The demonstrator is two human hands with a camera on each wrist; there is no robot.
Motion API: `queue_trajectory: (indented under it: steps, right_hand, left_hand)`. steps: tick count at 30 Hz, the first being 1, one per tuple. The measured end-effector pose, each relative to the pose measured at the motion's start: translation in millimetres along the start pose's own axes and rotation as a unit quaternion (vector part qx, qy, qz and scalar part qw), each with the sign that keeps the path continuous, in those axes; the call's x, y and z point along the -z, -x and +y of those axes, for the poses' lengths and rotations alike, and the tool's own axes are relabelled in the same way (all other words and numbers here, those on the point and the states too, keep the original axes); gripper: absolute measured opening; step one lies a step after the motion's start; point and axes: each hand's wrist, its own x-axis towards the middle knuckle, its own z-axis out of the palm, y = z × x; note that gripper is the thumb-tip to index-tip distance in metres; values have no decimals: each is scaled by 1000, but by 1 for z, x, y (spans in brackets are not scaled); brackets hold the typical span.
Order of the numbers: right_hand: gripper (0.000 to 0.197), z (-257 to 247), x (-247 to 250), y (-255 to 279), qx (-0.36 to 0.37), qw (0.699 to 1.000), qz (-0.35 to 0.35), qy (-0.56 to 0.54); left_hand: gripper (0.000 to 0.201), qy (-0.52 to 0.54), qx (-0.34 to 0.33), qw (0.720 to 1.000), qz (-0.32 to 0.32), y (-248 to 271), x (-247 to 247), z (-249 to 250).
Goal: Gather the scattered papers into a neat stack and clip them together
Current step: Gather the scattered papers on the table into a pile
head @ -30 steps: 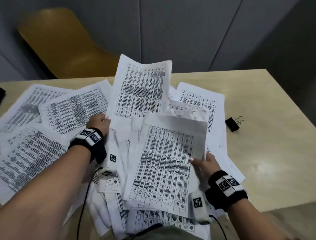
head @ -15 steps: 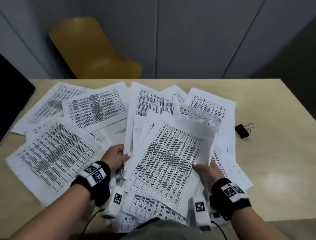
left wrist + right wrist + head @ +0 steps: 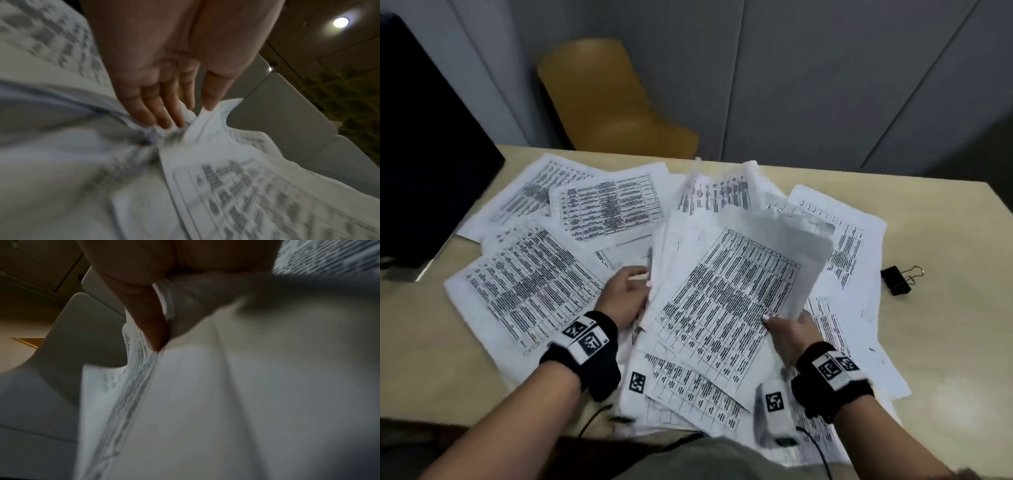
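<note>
Printed sheets lie scattered over the beige table (image 3: 945,342). A bundle of papers (image 3: 726,294) is raised a little at the middle of the pile. My left hand (image 3: 631,291) presses straight fingers (image 3: 164,112) against the bundle's left edge (image 3: 205,129). My right hand (image 3: 787,329) pinches the bundle's right edge, thumb (image 3: 153,327) on top and the other fingers hidden beneath the paper (image 3: 226,402). More loose sheets (image 3: 527,284) lie flat to the left and behind. A black binder clip (image 3: 897,281) lies on bare table to the right, apart from both hands.
A black monitor (image 3: 424,144) stands at the table's left edge. A yellow chair (image 3: 613,102) stands behind the far edge, before a grey wall. Bare tabletop shows at the right around the clip and at the near left (image 3: 431,359).
My left hand brought a sheet down from the far side onto the pile and came back to the bundle's left edge. My right hand kept its hold on the right edge.
</note>
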Motion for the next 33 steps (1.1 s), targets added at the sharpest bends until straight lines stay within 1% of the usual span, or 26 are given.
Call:
queue_trajectory:
  steps: [2,3,4,5,6,7,8,10,12,13,14,15,16,17,18,19,20,21,22,24,26,27,28,31,32,33]
  right_hand:
    - [30,-5,-2,-4,-15,999,29,-8]
    - [29,-7,-2,-6,-13,999,33,-5]
    - [28,-11,-3,-6,-16,1000,27,1]
    - [27,-10,-4,-11,-21,1000,23,2]
    - [26,-10,-4,-13,-24,999,25,12]
    - [24,-10,-5,-13,-18,999,30,19]
    - [23,-10,-5,-15,-18,999,37,16]
    - [21,-11,-9,-9,-13,999,34,26]
    - [19,-9,-10,-12,-2,998,34,46]
    - [20,-8,-10,-13,4,998,32,51]
    - [26,-6,-9,-16,-9,998,19,52]
    - [45,4,-6,-31,-17,999,11,45]
    - [67,6,-4,-34,-27,999,-11,45]
    - [71,11,-3,-43,-35,999,-22,34]
    - [56,9,-5,-39,-31,999,-17,27]
    - [35,4,-7,-29,-33,999,-12,32]
    - [21,0,-8,-22,-30,998,4,46]
    - [17,-4,-8,-18,-19,998,18,59]
    - [19,-3,-7,-21,-9,997,26,71]
    - [21,-1,-5,-25,23,995,35,93]
    - [19,-1,-4,-28,21,994,34,104]
    - [19,1,-4,-30,22,993,34,107]
    - [19,2,-3,-32,24,992,37,116]
    - [21,3,-4,-34,26,992,38,116]
    - [22,3,-4,-33,23,993,37,110]
    - [27,4,-5,-34,18,994,37,98]
  left_hand:
    - [43,-36,0,995,94,-7,28,-9]
    - [48,-59,5,987,149,-11,46,-16]
    - [52,-95,20,974,207,-14,64,-25]
    - [56,-139,47,955,256,-16,82,-34]
    - [61,-183,84,935,290,-16,98,-41]
    - [67,-212,124,917,314,-16,112,-49]
    - [74,-222,160,905,325,-15,121,-56]
    - [90,-215,209,899,319,-10,130,-65]
    - [100,-224,214,901,304,-8,128,-69]
    - [103,-232,202,903,299,-9,127,-69]
    - [105,-240,191,905,296,-11,125,-67]
    - [108,-236,183,907,296,-13,125,-65]
    - [111,-218,180,912,296,-14,124,-62]
    - [114,-181,178,919,301,-15,124,-59]
    - [115,-154,174,923,306,-16,124,-58]
    - [115,-133,170,927,306,-16,124,-56]
    - [113,-134,165,930,300,-16,124,-54]
    - [109,-134,157,933,294,-16,124,-54]
    - [103,-131,152,935,291,-17,124,-55]
    - [89,-85,150,936,308,-18,126,-57]
    - [79,-34,129,936,326,-20,130,-60]
    - [76,-10,117,939,322,-20,130,-61]
    - [71,5,109,945,308,-21,131,-64]
    - [44,20,111,962,250,-17,132,-66]
    - [40,7,116,965,236,-17,133,-69]
    - [40,-13,124,969,213,-15,135,-72]
